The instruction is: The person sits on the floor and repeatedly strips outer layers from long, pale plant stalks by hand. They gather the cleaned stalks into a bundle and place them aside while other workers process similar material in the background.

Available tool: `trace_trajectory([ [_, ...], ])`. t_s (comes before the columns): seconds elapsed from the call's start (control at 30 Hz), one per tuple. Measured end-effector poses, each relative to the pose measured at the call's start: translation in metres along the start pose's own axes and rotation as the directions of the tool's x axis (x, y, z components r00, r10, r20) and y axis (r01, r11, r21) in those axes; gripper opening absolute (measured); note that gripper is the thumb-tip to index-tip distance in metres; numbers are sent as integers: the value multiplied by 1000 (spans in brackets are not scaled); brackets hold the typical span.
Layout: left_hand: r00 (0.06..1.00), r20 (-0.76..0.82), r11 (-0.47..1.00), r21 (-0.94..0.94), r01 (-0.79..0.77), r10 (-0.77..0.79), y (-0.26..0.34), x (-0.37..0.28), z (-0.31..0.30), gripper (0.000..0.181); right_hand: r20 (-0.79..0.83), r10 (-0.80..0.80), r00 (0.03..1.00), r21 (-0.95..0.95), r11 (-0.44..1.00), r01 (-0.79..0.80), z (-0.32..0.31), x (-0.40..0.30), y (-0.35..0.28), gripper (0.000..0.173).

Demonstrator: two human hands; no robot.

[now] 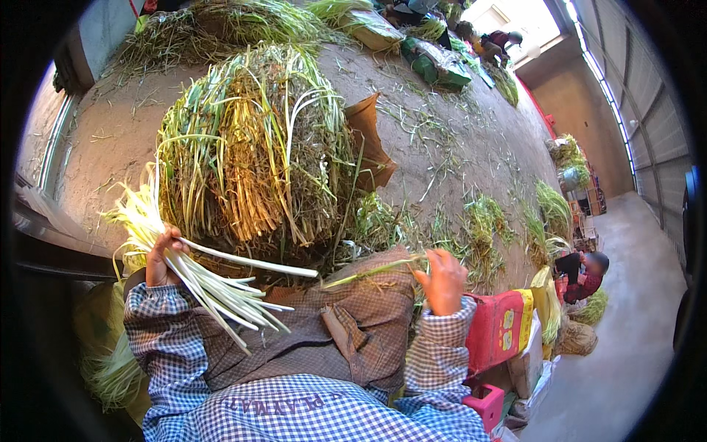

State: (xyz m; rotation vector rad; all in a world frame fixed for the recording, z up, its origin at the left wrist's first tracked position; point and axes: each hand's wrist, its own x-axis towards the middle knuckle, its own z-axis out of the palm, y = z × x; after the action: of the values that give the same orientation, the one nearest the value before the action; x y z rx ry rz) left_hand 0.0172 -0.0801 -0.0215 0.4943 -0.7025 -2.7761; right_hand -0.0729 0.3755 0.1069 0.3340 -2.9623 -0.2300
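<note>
My left hand (161,258) is closed around a bunch of pale, leek-like stalks (212,293). Their white ends fan out over my lap, and one stalk sticks out farther right than the others. Past the fist, the yellow-green tops (135,212) spread toward the upper left. With its fingertips, my right hand (443,282) pinches the end of a thin yellow-green leaf strip (370,272), which trails left across the brown checked cloth (375,320) on my lap. Directly in front of me stands a large heap of leafy stalks (259,166), brown and rooty toward its near side.
A brown cloth flap (371,141) juts from the heap's right side. Plant scraps (486,226) litter the dirt floor. At my right are a red box (497,329) and a pink plastic stool (486,406). Other people (588,276) sit or bend farther off, among more greens.
</note>
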Motion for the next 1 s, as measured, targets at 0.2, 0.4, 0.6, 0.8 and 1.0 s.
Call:
trace_trajectory([
  [0.2,988,121,993,88,81,-92,-20,-18,47,15,-94,-298,950,885,411,216,48,75,-133,15],
  [0.4,971,22,956,181,230,-238,-37,-18,45,23,108,-187,976,797,603,28,98,121,-193,24],
  [0.6,973,-115,947,231,222,-200,-36,-16,48,24,-267,-11,964,898,360,253,56,144,-174,10],
  [0.8,995,-42,977,191,99,-93,-36,-12,39,24,-451,-354,819,798,251,548,-7,110,-191,17],
  [1.0,990,-136,953,292,86,-48,-43,-8,58,31,-274,-503,819,840,290,459,38,56,-202,18],
])
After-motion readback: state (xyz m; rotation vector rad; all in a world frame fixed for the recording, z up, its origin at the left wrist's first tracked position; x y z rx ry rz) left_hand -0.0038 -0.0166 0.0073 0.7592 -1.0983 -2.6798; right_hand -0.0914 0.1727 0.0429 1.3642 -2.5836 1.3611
